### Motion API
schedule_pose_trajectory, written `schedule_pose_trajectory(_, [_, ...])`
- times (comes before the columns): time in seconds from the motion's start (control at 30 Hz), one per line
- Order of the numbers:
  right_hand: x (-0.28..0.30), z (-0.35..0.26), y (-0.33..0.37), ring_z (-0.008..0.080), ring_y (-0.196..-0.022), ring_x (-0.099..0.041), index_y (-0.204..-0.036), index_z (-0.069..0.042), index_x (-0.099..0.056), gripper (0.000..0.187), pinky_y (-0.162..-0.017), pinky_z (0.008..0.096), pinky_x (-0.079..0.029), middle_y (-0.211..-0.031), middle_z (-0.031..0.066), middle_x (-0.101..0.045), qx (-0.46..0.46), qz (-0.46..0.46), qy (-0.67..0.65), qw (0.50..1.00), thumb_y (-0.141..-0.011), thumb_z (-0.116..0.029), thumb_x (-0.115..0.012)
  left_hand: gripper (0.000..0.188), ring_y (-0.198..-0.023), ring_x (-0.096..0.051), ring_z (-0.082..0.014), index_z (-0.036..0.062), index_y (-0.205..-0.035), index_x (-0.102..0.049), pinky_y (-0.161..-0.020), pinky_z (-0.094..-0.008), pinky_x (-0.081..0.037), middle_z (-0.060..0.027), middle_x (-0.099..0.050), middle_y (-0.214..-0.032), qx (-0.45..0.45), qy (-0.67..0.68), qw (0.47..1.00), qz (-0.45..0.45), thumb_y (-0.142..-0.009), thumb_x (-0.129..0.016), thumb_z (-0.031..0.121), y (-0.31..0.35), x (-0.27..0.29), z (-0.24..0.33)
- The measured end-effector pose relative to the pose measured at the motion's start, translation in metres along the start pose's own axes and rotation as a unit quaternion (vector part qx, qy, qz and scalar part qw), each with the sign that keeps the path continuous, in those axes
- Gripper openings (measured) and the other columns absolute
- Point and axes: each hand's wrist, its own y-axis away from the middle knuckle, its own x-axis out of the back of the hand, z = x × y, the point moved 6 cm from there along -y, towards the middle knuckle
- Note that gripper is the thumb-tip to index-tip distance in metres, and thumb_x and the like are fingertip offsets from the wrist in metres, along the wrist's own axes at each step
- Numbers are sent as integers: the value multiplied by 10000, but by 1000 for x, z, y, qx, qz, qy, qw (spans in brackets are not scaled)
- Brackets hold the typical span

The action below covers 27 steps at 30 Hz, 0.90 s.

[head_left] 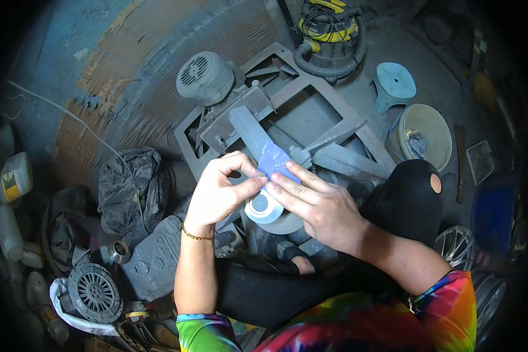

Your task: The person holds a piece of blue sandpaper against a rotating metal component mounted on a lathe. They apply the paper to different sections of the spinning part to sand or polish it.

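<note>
My left hand point(220, 190) is closed, thumb and bent forefinger pinching the edge of a blue-violet sheet point(274, 158) with pale specks. The sheet looks thin and comes to a corner at its far side. From the right, my right hand point(317, 202) lays its stretched fingers flat over the sheet's near part; its thumb is hidden. Just below the fingertips is a white round piece point(265, 218) with a ring and a grey centre. Whether either hand touches this piece, I cannot tell.
Ahead stands a dusty metal frame point(328, 105) carrying an electric motor point(205, 78). A yellow-black vacuum cleaner point(330, 44), a light blue stool point(396, 82) and a bucket point(431, 138) are at the right. On the left are a black bag point(129, 188), a finned round machine part point(95, 292) and containers.
</note>
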Motion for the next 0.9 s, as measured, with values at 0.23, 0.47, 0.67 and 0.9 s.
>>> schedule_pose_trajectory(0.23, [-3, 2, 1, 332, -1351, -481, -1390, -67, -549, 607, -1023, 394, -496, -1378, 137, -576, 0, 4, 5, 1000, -790, 26, -562, 83, -783, -576, -95, -5, -795, -663, -717, -247, -460, -33, -638, -832, 8, 24, 1000, -7, -805, -745, -18, -2, -1, -4])
schedule_pose_trajectory(0.47, [-2, 4, -1, 341, -1322, -511, -1362, -51, -573, 569, -1029, 399, -494, -1352, 149, -598, -12, 16, 0, 1000, -798, 23, -554, 93, -796, -584, -95, -12, -795, -655, -737, -247, -462, -30, -636, -836, 21, 64, 998, -10, -809, -747, -22, -6, -1, -8])
schedule_pose_trajectory(0.67, [-4, 5, -2, 337, -1319, -515, -1361, -51, -574, 567, -1030, 398, -492, -1351, 160, -597, -14, 14, -1, 1000, -798, 21, -562, 104, -835, -606, -108, -11, -805, -655, -782, -271, -478, -51, -668, -851, 42, 81, 996, -16, -811, -757, 9, -7, 0, -13])
schedule_pose_trajectory(0.9, [-4, 6, -2, 338, -1307, -526, -1377, -53, -558, 587, -1041, 399, -483, -1358, 169, -588, -16, 11, -6, 1000, -795, 26, -556, 100, -819, -601, -105, -9, -791, -656, -773, -265, -470, -38, -654, -843, 36, 69, 997, -18, -797, -755, -6, -9, -1, -15])
